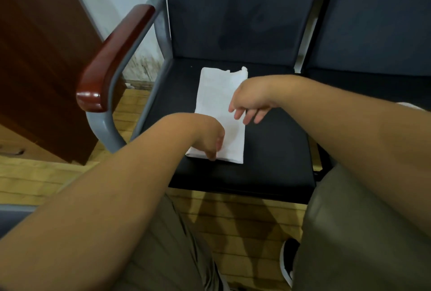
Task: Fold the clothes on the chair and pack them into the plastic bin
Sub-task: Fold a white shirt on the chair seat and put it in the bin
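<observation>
The cloth point(217, 99), white and already folded into a long narrow strip, lies flat on the chair point(275, 146), left of the middle of the seat. Its long side runs from the backrest toward the front edge. It looks a few layers thick, and its far end is slightly ragged where the layers do not quite line up.

The left hand point(207, 136) is at the cloth's near left corner. Its fingers curl down over the edge and the thumb sits on top, so it grips that end. This is probably to lift the near end and fold it toward the backrest, halving the strip.

The right hand point(249, 101) hangs over the cloth's right edge, about halfway along. It is released, with its fingers loose and pointing down, and holds nothing. Whether the fingertips touch the fabric cannot be told. Its place suggests it is there to pin or steady the middle, giving the fold a line to turn on and keeping the layers from sliding.

The cloth sits well inside the seat, so there is room for another fold without fabric spilling off. The plastic bin is not in view, so packing looks to be some way off. No other clothes show on this seat.

A wooden armrest point(112, 62) stands at centre left, and a second chair point(373, 22) at upper right.
</observation>
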A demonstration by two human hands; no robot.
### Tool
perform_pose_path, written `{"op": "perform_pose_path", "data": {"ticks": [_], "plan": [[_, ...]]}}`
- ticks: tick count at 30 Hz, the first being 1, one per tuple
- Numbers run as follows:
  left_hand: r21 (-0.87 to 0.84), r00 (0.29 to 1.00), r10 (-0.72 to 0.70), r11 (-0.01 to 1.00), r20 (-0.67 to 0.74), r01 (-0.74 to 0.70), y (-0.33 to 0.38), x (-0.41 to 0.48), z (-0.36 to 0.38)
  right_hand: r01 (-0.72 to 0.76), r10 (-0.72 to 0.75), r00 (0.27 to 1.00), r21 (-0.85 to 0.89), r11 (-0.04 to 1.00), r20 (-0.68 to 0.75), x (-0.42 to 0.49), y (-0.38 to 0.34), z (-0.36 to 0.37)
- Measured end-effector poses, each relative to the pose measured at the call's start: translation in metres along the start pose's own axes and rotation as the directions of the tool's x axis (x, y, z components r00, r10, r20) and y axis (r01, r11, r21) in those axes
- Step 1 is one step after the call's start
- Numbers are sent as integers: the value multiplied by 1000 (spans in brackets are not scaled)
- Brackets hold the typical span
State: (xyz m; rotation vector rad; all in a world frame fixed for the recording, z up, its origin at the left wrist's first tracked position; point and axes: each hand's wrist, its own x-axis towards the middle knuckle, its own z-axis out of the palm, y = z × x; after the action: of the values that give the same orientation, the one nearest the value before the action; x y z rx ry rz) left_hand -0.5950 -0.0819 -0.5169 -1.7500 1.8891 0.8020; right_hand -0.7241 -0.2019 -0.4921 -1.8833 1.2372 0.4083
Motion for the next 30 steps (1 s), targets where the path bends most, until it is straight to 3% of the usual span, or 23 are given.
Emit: {"op": "perform_pose_path", "data": {"ticks": [6,9,12,16,21,24,28,30], "plan": [[81,990,-73,993,-118,83,4,0,23,-47,47,999,63,997,11,-25,33,35],[136,977,-69,986,-200,98,5,0,30,-20,21,1000,-47,999,22,-35,42,41],[-29,972,-100,995,-211,95,-1,1,25,68,-66,997,-95,993,27,-45,46,40],[-226,956,-112,973,-273,50,-16,-1,2,205,-234,971,-320,925,-55,-41,54,44],[-371,933,-128,929,-335,-6,-26,2,-21,305,-415,885,-408,860,-212,-24,46,61],[-350,932,-117,937,-344,-11,-25,5,-28,314,-428,842,-347,884,-329,-18,38,59],[-309,949,-108,951,-296,12,-17,7,-26,300,-373,860,-247,921,-347,-14,31,49],[-203,941,-97,979,-323,31,-16,10,-21,271,-351,872,-259,927,-342,-13,27,45]]}}
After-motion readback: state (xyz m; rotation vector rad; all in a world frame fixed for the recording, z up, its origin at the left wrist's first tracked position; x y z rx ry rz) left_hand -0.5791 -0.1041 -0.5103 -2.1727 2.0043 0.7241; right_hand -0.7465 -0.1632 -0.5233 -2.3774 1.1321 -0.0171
